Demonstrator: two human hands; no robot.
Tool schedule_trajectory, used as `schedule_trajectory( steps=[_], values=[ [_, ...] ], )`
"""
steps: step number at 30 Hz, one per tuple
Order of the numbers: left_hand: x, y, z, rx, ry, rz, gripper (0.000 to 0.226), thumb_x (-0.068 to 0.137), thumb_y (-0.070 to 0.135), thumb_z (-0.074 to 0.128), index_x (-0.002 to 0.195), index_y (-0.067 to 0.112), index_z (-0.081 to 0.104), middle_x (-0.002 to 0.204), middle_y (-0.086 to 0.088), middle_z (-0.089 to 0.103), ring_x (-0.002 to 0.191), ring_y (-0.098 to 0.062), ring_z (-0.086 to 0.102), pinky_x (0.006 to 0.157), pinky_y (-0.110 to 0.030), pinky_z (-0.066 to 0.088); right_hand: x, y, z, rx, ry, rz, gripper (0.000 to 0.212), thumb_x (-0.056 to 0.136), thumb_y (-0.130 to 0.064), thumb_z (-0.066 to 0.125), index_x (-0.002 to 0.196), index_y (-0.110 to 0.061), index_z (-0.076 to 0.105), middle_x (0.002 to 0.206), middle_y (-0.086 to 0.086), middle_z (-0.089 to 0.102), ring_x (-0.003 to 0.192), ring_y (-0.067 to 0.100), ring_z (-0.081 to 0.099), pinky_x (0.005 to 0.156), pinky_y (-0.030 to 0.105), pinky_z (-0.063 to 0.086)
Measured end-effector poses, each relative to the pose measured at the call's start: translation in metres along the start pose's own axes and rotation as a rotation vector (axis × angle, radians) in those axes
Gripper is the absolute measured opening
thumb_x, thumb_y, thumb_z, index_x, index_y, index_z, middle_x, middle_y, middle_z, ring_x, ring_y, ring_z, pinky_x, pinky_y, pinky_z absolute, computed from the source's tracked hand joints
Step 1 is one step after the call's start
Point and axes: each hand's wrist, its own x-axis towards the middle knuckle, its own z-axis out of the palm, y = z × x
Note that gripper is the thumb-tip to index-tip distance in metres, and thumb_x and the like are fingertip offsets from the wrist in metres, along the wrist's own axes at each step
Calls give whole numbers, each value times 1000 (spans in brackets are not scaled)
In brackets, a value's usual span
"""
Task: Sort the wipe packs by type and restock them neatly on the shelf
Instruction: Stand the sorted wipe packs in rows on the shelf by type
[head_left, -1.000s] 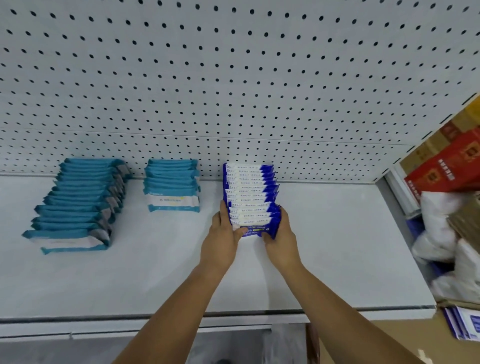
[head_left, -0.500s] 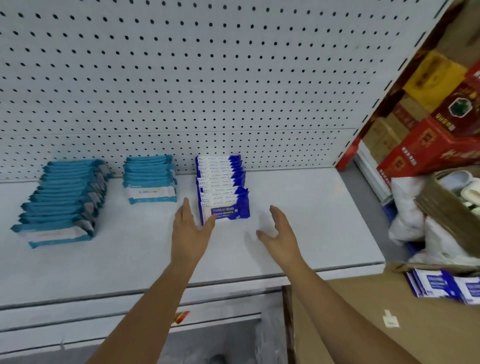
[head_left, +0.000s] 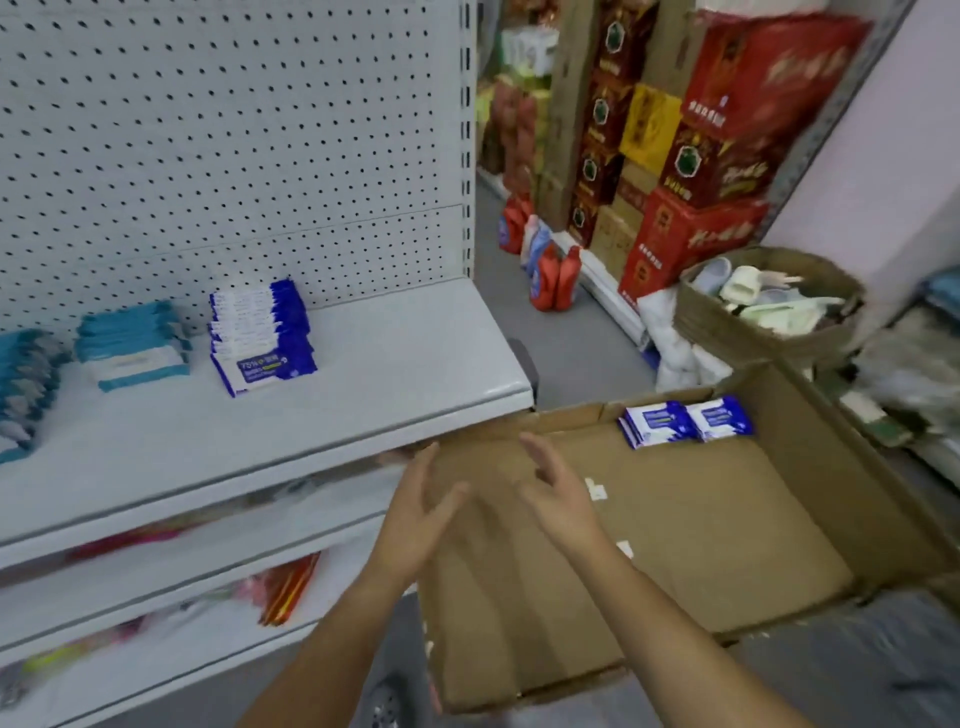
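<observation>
On the white shelf (head_left: 363, 415) a row of dark blue and white wipe packs (head_left: 260, 338) stands near the pegboard. To its left lies a short stack of teal packs (head_left: 132, 345), and a longer teal row (head_left: 23, 389) is cut by the left edge. Two more dark blue packs (head_left: 685, 422) lie at the far side of an open cardboard box (head_left: 701, 530) on the right. My left hand (head_left: 415, 514) and my right hand (head_left: 558, 491) hover over the box's near left part, both empty with fingers spread.
Lower shelves (head_left: 156, 597) with blurred coloured goods sit under the white shelf. Red and yellow cartons (head_left: 696, 156) are stacked behind the box. A woven basket (head_left: 763, 312) of slippers and red bottles (head_left: 553, 275) stand on the floor.
My hands let go of the dark blue row and drew back from the shelf to above the cardboard box. The view swung right, bringing the box and cartons into sight.
</observation>
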Motion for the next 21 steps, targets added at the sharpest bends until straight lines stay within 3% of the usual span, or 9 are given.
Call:
schedule_trajectory(
  steps=[4, 8, 13, 21],
  values=[
    [-30, 18, 74, 13, -113, -25, 77, 83, 58, 66, 150, 36, 36, 150, 11, 39, 135, -7, 41, 117, -35, 33, -34, 35, -76, -11, 76, 73, 56, 75, -27, 66, 127, -43, 53, 136, -18, 55, 125, 7, 52, 93, 12, 37],
    [-38, 29, 129, 57, -197, 5, 69, 89, 49, 67, 150, 37, 37, 152, 12, 38, 133, -3, 40, 117, -35, 32, -44, 57, -130, 11, 159, 114, 52, 87, -7, 67, 132, -30, 53, 135, -12, 57, 126, 5, 51, 102, 20, 38],
    [-12, 41, 190, 31, -234, 19, 60, 94, 31, 67, 148, 30, 41, 143, 11, 43, 131, -2, 42, 108, -21, 30, -30, 77, -179, 20, 189, 145, 55, 86, -9, 71, 136, -22, 51, 136, -8, 55, 126, 6, 50, 107, 27, 38],
    [64, 54, 286, -86, -260, -80, 56, 92, 27, 69, 143, 31, 45, 142, 11, 48, 131, -3, 45, 108, -26, 38, 30, 112, -257, -54, 236, 220, 52, 87, -11, 71, 135, -20, 52, 135, -7, 56, 126, 7, 51, 103, 24, 38]
  ],
)
